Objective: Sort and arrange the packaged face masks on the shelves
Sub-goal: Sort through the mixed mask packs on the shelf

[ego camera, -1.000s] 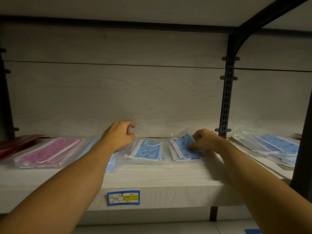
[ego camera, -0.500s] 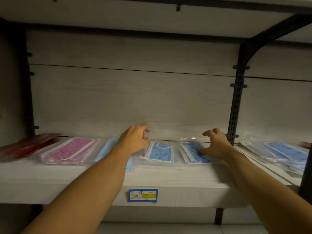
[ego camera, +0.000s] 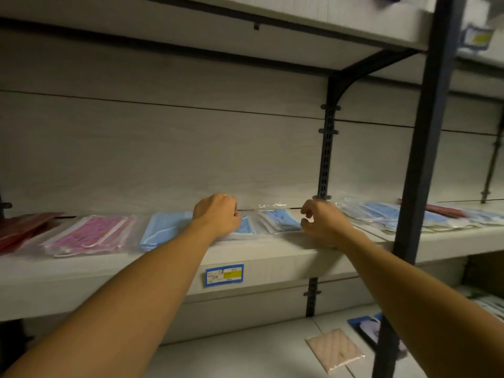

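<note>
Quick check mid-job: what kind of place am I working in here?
Probably a retail shop aisle: slotted metal shelf uprights, a price label on the shelf edge, and packaged face masks laid out in rows for sale.

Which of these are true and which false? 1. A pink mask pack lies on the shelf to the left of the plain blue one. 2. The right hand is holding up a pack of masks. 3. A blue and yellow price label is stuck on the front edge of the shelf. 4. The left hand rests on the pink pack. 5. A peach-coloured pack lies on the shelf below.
1. True: the pink pack lies left of the plain blue pack.
2. False: the right hand holds nothing, its fingers loosely curled beside a stack of blue packs.
3. True: the price label is on the shelf edge.
4. False: the left hand is over a blue patterned pack, well right of the pink one.
5. True: the peach pack lies on the lower shelf.
</note>
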Demonstrator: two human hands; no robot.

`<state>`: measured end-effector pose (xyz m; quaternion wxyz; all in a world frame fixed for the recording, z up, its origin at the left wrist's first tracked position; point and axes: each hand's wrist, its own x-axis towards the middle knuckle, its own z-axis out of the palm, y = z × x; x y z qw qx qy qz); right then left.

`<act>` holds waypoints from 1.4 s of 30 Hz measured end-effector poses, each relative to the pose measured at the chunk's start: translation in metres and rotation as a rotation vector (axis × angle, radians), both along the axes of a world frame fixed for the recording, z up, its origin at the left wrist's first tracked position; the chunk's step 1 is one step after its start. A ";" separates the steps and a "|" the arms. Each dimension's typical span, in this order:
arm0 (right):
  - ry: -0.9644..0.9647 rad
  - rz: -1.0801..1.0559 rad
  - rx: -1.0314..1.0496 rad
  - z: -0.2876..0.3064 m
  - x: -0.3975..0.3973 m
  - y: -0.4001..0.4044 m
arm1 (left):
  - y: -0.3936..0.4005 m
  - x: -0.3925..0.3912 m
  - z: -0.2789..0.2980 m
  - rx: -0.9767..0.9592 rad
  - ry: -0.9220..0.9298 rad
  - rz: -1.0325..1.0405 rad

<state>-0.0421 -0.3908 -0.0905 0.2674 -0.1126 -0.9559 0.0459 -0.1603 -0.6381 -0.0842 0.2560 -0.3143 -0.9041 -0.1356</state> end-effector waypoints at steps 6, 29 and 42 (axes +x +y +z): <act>-0.101 -0.092 0.034 0.008 0.038 0.005 | 0.018 0.033 0.009 -0.037 0.009 -0.114; -0.101 -0.003 0.088 0.028 0.210 0.110 | 0.143 0.201 0.022 -0.102 -0.032 -0.100; -0.261 -0.129 0.134 0.017 0.311 0.221 | 0.249 0.292 0.016 -0.101 -0.060 -0.161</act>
